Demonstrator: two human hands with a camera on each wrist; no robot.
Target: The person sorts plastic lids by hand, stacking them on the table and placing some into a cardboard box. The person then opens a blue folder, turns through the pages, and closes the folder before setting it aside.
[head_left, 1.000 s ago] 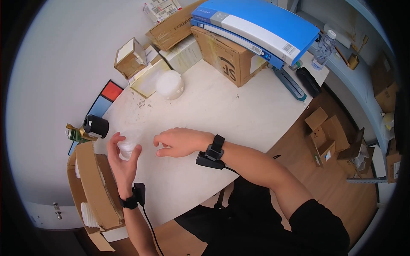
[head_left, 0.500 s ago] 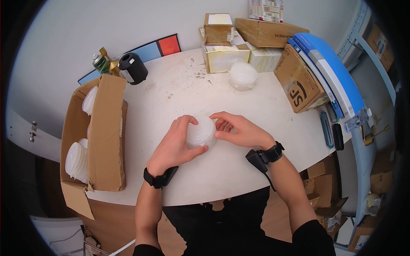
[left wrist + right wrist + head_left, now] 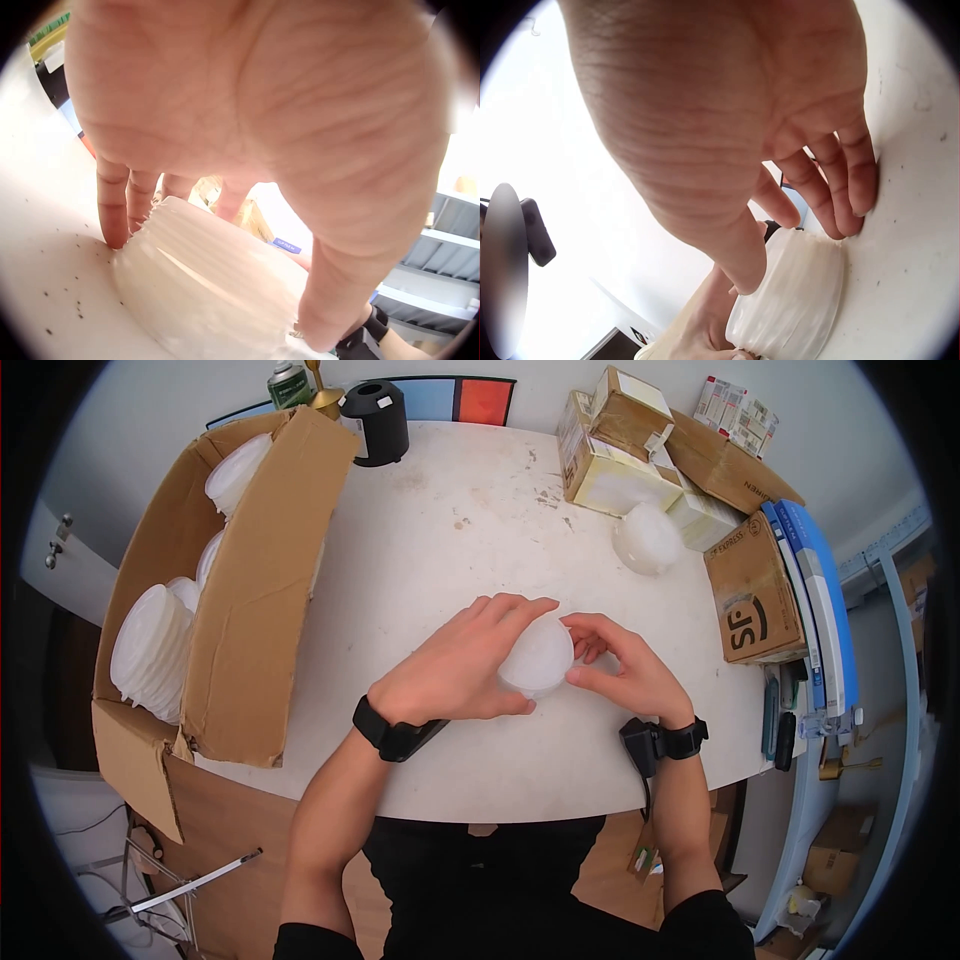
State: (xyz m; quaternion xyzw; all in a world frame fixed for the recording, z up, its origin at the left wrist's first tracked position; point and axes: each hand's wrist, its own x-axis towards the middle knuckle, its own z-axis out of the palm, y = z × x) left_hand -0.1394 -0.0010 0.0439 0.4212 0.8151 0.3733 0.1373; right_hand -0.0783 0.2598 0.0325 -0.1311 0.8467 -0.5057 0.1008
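A round stack of translucent white plastic lids stands on the white table between my two hands. My left hand holds it from the left, with the thumb at the near side and the fingers round the far side. From the right, my right hand pinches the edge between thumb and index finger. In the left wrist view the stack shows its layered side beneath the left palm. The right wrist view shows the same stack at the right thumb and index fingertip, while the other fingers bend near the tabletop.
An open cardboard box at left contains several stacks of white lids. Another white round stack sits by the small cartons at the back. A black cylindrical holder stands behind the box. An SF carton and blue binders line the right.
A second ago the left hand held the lids near the cardboard box, the right hand apart. Both hands now surround the stack in front of the body. The head view has turned left.
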